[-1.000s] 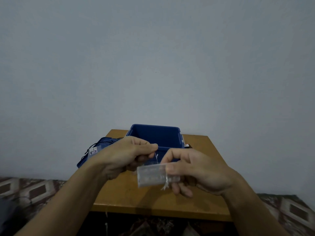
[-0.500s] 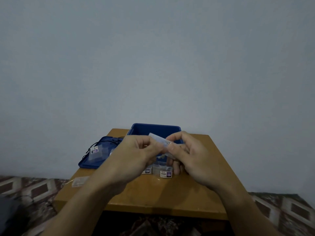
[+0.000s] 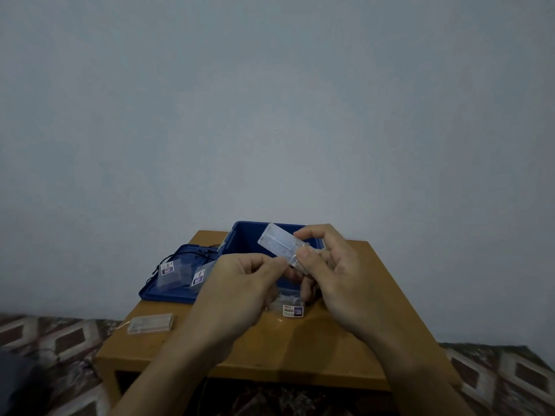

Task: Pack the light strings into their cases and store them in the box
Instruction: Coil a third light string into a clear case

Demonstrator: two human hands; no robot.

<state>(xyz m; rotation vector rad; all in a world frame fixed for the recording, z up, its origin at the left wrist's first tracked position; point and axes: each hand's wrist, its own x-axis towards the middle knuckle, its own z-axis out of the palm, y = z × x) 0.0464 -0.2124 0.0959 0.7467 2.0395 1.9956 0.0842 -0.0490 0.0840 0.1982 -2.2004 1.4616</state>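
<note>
My right hand (image 3: 336, 274) pinches a clear plastic battery pack (image 3: 279, 244) of a light string, tilted, in front of the open blue box (image 3: 249, 235). My left hand (image 3: 240, 283) has its fingertips curled at the pack's lower end; whether they pinch a thin wire there I cannot tell. Under my hands lies a clear case with a label (image 3: 292, 309). Two more labelled clear cases (image 3: 169, 273) (image 3: 201, 274) lie on the blue lid (image 3: 162, 294) with black cords. Another clear pack (image 3: 150, 323) lies at the table's front left.
The small wooden table (image 3: 345, 349) stands against a plain grey wall. A patterned rug (image 3: 45, 340) covers the floor on both sides. The lid overhangs the table's left edge.
The view has tipped down, showing more of the table. The pack went from level in my right hand to tilted up before the box, with my left hand closing in on its end.
</note>
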